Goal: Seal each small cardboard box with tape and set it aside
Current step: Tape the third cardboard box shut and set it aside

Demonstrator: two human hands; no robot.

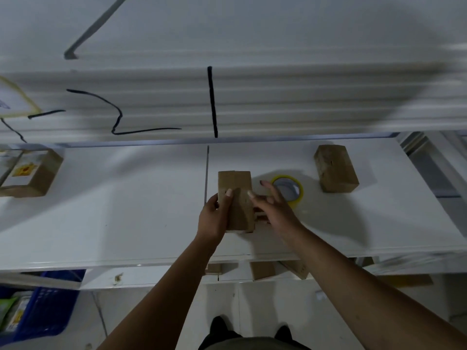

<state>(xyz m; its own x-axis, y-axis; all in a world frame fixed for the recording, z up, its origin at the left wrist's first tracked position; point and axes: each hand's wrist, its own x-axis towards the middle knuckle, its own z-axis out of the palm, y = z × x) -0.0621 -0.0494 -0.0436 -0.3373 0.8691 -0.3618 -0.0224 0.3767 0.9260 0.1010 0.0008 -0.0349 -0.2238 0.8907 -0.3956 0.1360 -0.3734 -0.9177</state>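
Note:
A small brown cardboard box (236,188) stands on the white table (126,210) in the middle of the view, its top flaps meeting along a centre seam. My left hand (214,215) grips its left side, thumb on the front face. To the box's right is my right hand (275,208), fingers spread, thumb tip touching the box. Just behind that hand lies a roll of clear tape with a yellow core (289,189), flat on the table. Whether the right hand holds any tape cannot be seen.
A second brown box (336,171) stands at the far right of the table. A larger box with clear tape and a yellow label (27,173) sits at the left edge. More boxes (262,270) lie on a shelf below. A blue crate (48,306) stands lower left.

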